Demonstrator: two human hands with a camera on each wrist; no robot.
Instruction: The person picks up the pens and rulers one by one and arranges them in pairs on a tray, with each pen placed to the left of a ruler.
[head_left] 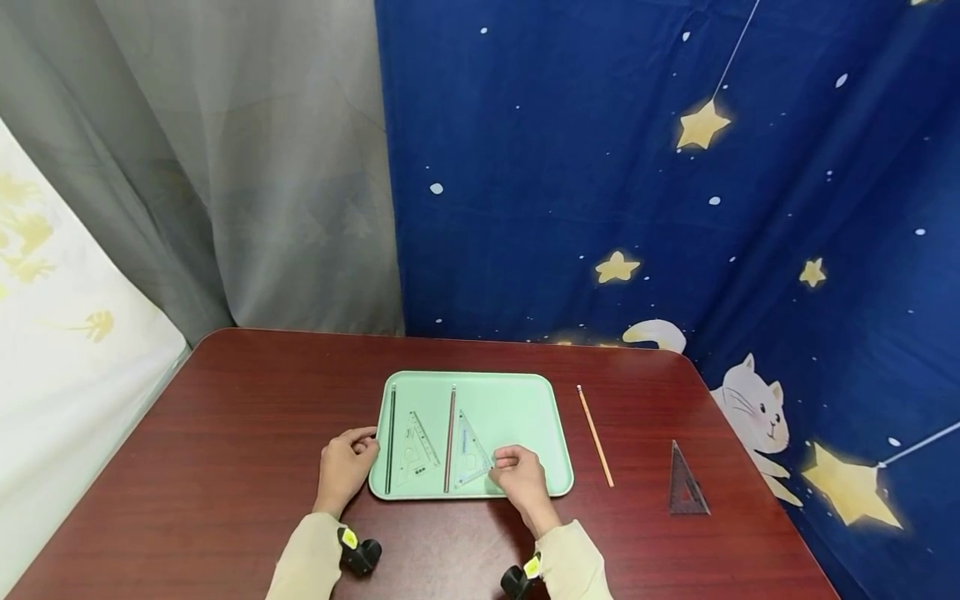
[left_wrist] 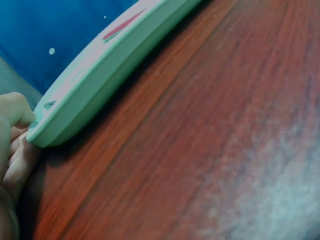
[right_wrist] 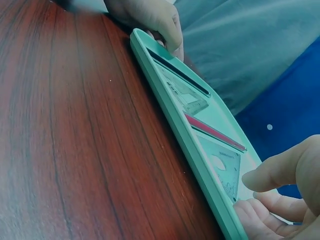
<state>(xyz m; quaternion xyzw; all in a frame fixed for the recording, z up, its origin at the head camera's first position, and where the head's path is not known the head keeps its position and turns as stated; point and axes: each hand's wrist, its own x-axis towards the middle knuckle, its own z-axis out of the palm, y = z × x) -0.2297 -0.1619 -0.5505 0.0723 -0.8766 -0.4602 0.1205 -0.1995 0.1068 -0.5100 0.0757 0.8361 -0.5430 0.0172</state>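
Left grip on tray rim

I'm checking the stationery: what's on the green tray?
The tray holds, left to right, a dark pencil, a clear set square, a red pencil and another clear set square. The right hand covers part of its near side; anything beneath that hand is hidden.

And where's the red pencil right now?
In the head view, the red pencil lies on the green tray, a little left of its middle, between the left clear triangle and the right clear triangle.
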